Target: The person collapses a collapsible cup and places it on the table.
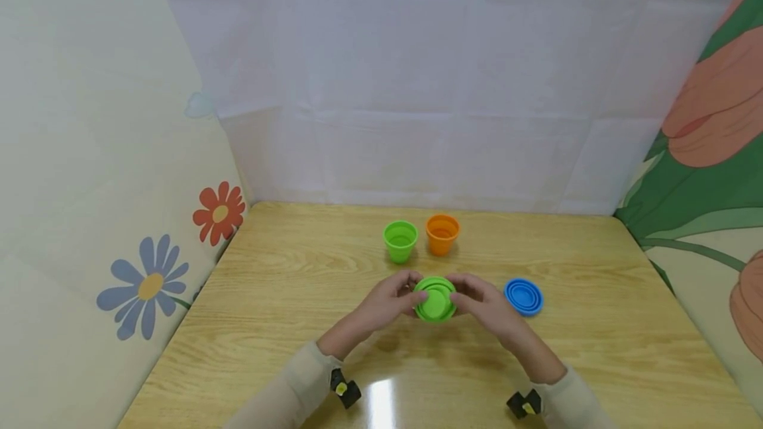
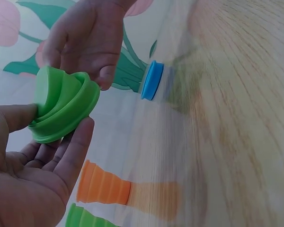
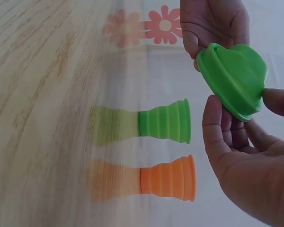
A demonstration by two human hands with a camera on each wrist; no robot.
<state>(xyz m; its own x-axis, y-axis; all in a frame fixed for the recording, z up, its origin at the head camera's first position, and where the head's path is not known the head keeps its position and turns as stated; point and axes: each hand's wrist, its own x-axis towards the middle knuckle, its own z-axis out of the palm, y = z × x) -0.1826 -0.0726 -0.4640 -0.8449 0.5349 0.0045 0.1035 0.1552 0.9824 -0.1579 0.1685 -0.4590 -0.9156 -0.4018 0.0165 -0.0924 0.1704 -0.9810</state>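
Between both hands, lifted off the table, is a green collapsible cup (image 1: 436, 300), partly folded, its rings bulging unevenly in the left wrist view. My left hand (image 1: 390, 301) pinches one side of it, thumb on top and fingers underneath. On the opposite side my right hand (image 1: 485, 304) grips it in the same way, its thumb on the upper face. Behind the hands stand a second green cup (image 1: 400, 241) and an orange cup (image 1: 442, 236), both upright and extended. A blue collapsible cup (image 1: 524, 296), folded flat, lies right of my right hand.
The wooden table (image 1: 286, 270) has a glossy top that reflects light near its front. A white cloth (image 1: 381, 85) hangs along its back edge. Flower-printed panels flank it on the left and right.
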